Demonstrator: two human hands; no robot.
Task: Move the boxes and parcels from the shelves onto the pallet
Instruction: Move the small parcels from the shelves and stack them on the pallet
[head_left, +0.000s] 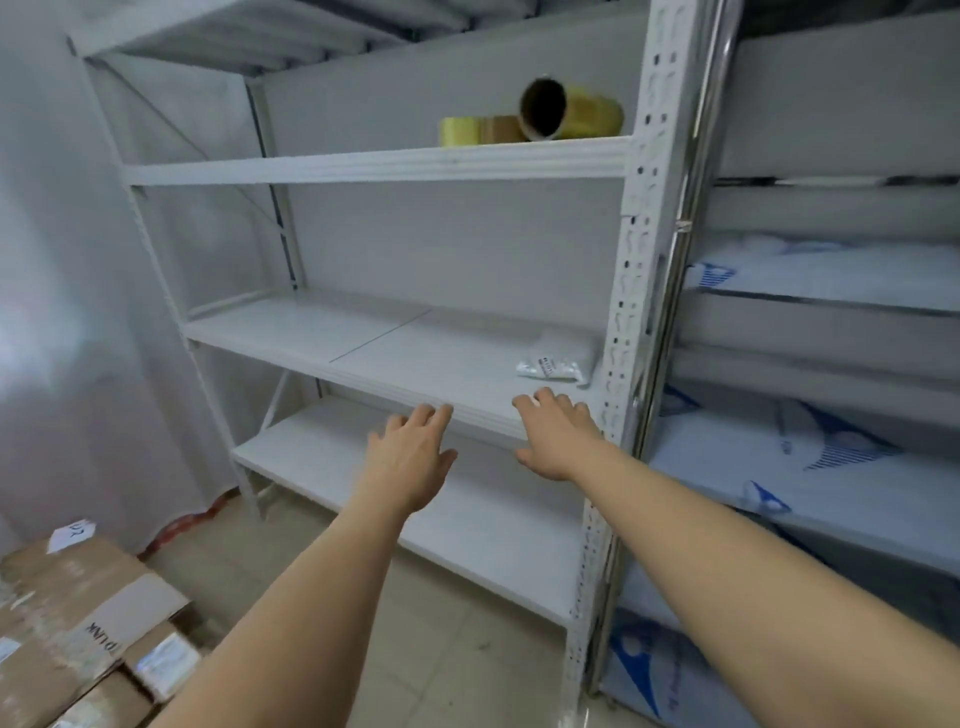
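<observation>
Head view shows both arms stretched toward the white shelf (395, 358). The left hand (410, 457) and the right hand (556, 436) have fingers spread wide and hold nothing. The only parcel (558, 358) in sight is a small white bag. It lies flat on the middle board, at its right end, just beside the post and near the right fingertips. Its long axis seems to run left to right along the board, with the label facing up. I think the right hand should slide under it and lift gently, because the bag looks soft. Cardboard boxes (78, 623) are on the floor at the left.
</observation>
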